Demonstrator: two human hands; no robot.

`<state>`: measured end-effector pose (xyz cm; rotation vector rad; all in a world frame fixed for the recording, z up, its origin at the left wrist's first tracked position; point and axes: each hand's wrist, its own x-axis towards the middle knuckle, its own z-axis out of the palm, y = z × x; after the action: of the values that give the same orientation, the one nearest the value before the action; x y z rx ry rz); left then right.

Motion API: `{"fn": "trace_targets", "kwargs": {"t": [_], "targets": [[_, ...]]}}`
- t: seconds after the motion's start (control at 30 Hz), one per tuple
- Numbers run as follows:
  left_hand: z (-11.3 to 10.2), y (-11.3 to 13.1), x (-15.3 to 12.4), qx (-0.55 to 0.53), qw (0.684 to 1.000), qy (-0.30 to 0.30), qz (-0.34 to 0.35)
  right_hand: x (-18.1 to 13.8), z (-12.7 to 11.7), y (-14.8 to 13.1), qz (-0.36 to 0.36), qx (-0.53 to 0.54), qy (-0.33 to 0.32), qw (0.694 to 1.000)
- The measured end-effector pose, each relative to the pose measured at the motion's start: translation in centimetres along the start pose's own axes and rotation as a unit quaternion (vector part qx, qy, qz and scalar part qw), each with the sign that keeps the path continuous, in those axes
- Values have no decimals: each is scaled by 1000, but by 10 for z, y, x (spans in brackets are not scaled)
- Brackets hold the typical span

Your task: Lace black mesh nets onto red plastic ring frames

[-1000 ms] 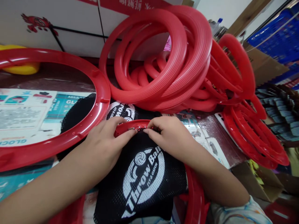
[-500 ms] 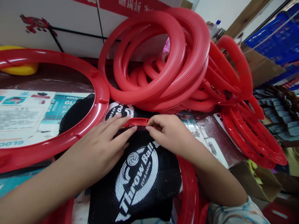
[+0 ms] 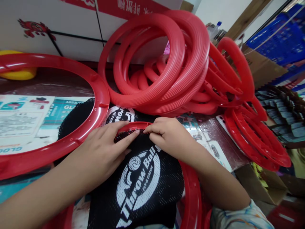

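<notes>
Pinching black mesh (image 3: 164, 190) marked "Throw Ball", red ring (image 3: 193, 197) beneath

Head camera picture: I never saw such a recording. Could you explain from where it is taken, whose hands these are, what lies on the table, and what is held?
There is no machine: a person wears one camera on the head, so it looks down at their own two bare hands. The left hand rests with stretched fingers on a black mesh net printed "Throw Ball". The right hand pinches the net's edge at the rim of a red ring under it. On the table, another large red ring lies at the left over printed sheets, and a pile of red rings leans behind.
</notes>
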<state>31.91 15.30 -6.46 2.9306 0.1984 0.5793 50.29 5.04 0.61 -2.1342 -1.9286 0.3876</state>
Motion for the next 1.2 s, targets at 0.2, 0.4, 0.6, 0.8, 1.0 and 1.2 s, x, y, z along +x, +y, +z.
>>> {"fn": "trace_targets", "kwargs": {"t": [0.2, 0.4, 0.6, 0.8, 1.0, 1.2], "targets": [[4, -5, -2, -3, 1000, 9, -2, -1, 0, -3, 7, -76, -30, 997], [4, -6, -5, 1, 1000, 3, -14, -3, -1, -5, 2, -74, -28, 997], [0, -4, -6, 3, 1000, 0, -26, -5, 1, -7, -24, -144, -45, 988], [-8, -9, -10, -17, 998, -44, -42, -11, 4, -8, -123, -221, -47, 966], [-22, -11, -7, 25, 996, -52, -67, -10, -4, -10, -99, -85, -40, 991], [-19, -6, -3, 18, 999, -5, -29, -9, -6, -14, 4, -8, -39, 999]]}}
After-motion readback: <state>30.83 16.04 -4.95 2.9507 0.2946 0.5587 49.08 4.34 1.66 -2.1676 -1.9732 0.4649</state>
